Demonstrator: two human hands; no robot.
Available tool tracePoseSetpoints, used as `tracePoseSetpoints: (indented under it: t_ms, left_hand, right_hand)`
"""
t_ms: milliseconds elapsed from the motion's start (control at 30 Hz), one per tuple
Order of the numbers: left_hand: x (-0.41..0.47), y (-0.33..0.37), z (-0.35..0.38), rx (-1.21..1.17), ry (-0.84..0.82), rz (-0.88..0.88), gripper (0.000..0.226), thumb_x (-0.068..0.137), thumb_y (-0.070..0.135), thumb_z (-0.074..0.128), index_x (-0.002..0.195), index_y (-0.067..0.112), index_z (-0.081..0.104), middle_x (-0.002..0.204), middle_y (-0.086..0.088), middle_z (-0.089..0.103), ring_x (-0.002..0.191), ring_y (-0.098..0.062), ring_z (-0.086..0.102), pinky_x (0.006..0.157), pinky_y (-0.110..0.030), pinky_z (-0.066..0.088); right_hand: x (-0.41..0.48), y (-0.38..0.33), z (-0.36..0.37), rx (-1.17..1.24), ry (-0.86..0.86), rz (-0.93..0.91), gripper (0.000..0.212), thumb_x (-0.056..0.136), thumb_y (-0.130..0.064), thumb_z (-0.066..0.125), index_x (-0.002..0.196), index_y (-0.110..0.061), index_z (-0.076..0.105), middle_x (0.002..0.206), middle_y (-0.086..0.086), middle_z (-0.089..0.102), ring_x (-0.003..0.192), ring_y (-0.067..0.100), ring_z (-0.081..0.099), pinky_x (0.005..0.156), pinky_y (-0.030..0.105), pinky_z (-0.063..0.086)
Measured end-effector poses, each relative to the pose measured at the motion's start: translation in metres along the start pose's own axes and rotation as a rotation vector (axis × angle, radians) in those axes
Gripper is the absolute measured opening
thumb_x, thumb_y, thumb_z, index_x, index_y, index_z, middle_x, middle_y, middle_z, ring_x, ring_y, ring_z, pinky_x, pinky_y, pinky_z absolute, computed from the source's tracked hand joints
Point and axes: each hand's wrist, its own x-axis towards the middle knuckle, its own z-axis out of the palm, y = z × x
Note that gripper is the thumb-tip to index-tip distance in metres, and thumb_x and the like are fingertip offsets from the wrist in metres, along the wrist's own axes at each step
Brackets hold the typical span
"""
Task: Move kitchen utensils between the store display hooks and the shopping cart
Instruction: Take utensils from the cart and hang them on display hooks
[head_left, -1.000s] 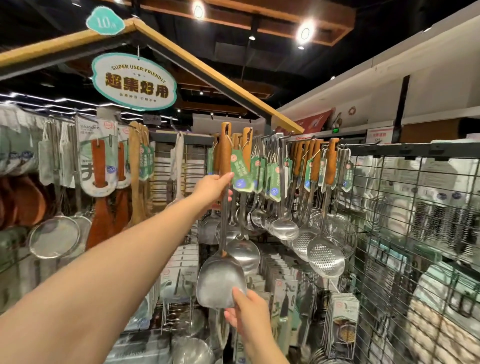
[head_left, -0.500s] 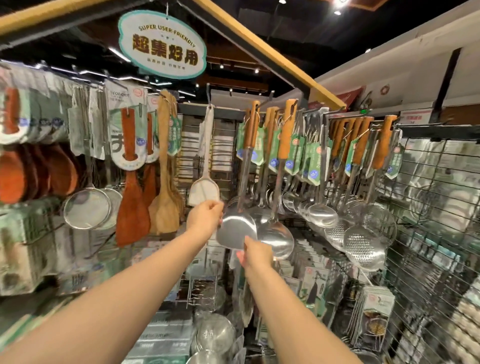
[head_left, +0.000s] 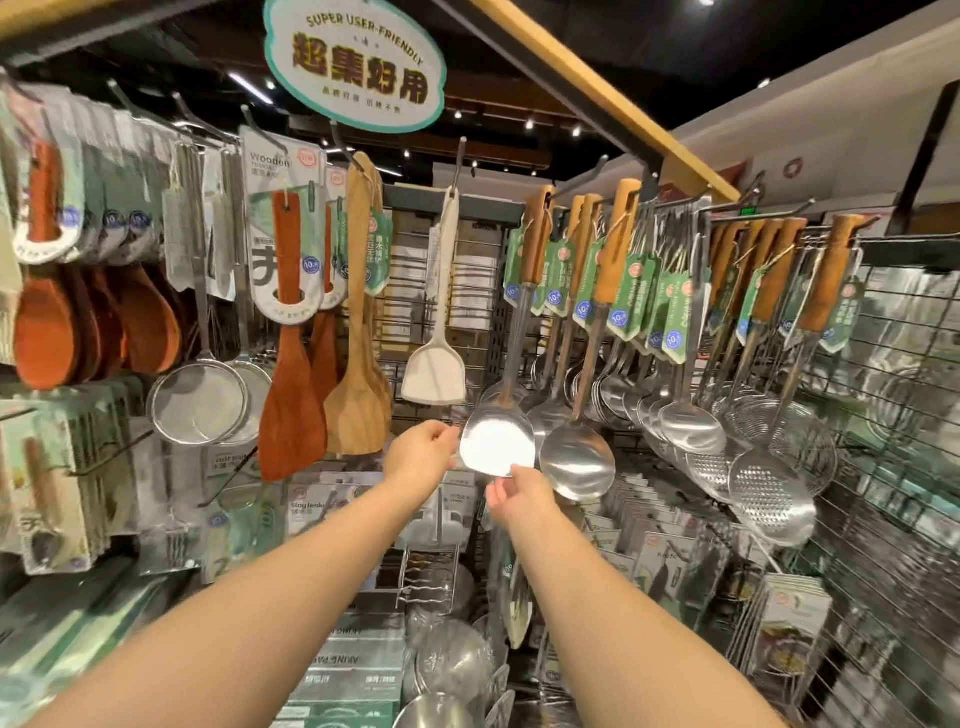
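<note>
Left hand (head_left: 421, 452) lowered, seemingly pinching spatula (head_left: 497, 441) blade

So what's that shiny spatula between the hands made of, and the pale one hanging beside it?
The shiny spatula: blade looks like polished steel, mirror-bright with glare; its handle looks like varnished wood, orange-brown. The pale spatula: matte cream, no shine, probably silicone or plastic; can't tell which.

Steel turner (head_left: 497, 441): polished metal blade, mirror-bright with glare; smooth wooden handle.
Ladle (head_left: 576, 462), at 3 o'clock of it: glossy metal.
Skimmer (head_left: 771, 499), at 4 o'clock: shiny perforated metal.
White spatula (head_left: 434, 374), at 10 o'clock: matt, plastic-looking.
Red-brown spatula (head_left: 291, 415), at 9 o'clock: smooth wood.
</note>
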Motion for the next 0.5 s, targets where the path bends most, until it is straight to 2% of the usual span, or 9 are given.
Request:
tracePoseSetpoints:
  t_ms: [33,100,233,367,433,467,500]
  left_hand:
    - [0.0,-0.003,0.001,0.0,-0.003,-0.003,0.023,0.093,0.029,0.045,0.087,0.018,0.064,0.079,0.003,0.064,0.078,-0.021,0.064,0.081,-0.041,0.052]
    - [-0.001,-0.007,0.004,-0.019,-0.019,-0.02,0.022,0.093,0.028,0.045,0.085,0.018,0.063,0.076,0.005,0.062,0.07,-0.016,0.061,0.077,-0.04,0.053]
    - [-0.001,-0.011,0.007,-0.041,-0.023,-0.039,0.023,0.095,0.026,0.045,0.094,0.013,0.064,0.078,0.004,0.062,0.067,-0.013,0.06,0.073,-0.033,0.05]
    - [-0.005,-0.013,0.008,-0.022,-0.028,-0.037,0.025,0.096,0.027,0.043,0.105,0.014,0.063,0.091,-0.001,0.064,0.086,-0.022,0.069,0.073,-0.031,0.05]
    - [-0.008,-0.015,0.012,-0.027,-0.028,-0.046,0.023,0.096,0.024,0.043,0.1,0.014,0.064,0.093,-0.003,0.063,0.086,-0.023,0.069,0.07,-0.028,0.047]
    - [-0.01,-0.014,0.014,-0.027,-0.026,-0.049,0.022,0.096,0.021,0.042,0.096,0.015,0.063,0.092,-0.004,0.064,0.082,-0.022,0.068,0.069,-0.027,0.047]
    - [-0.011,-0.014,0.016,-0.02,-0.023,-0.048,0.021,0.096,0.019,0.042,0.093,0.015,0.062,0.091,-0.004,0.064,0.076,-0.019,0.066,0.069,-0.027,0.047]
  right_hand:
    - [0.001,-0.001,-0.003,0.019,-0.023,-0.008,0.04,0.1,-0.009,0.042,0.138,0.002,0.04,0.144,0.014,0.044,0.127,0.024,0.048,0.105,0.029,0.041]
    - [0.003,-0.004,-0.007,0.037,-0.05,0.006,0.041,0.099,-0.005,0.04,0.139,0.005,0.036,0.146,0.015,0.04,0.135,0.025,0.04,0.113,0.036,0.031]
    - [0.011,-0.014,-0.014,0.131,-0.117,0.025,0.04,0.099,-0.003,0.04,0.139,0.002,0.037,0.148,0.01,0.037,0.138,0.02,0.035,0.115,0.039,0.026]
    - [-0.013,-0.012,-0.032,0.032,-0.177,0.006,0.039,0.095,-0.007,0.051,0.132,0.001,0.044,0.146,0.009,0.037,0.137,0.02,0.034,0.115,0.04,0.027]
    - [-0.023,-0.013,-0.048,0.022,-0.172,-0.004,0.026,0.093,-0.008,0.056,0.117,0.0,0.051,0.143,0.01,0.041,0.135,0.021,0.037,0.113,0.04,0.029]
    - [-0.025,-0.014,-0.056,0.028,-0.173,-0.011,0.025,0.092,-0.01,0.057,0.116,-0.003,0.051,0.143,0.011,0.042,0.135,0.022,0.037,0.113,0.04,0.03]
    - [-0.03,-0.017,-0.064,0.048,-0.167,-0.02,0.033,0.092,-0.012,0.059,0.123,-0.006,0.049,0.142,0.011,0.042,0.135,0.023,0.037,0.113,0.039,0.03]
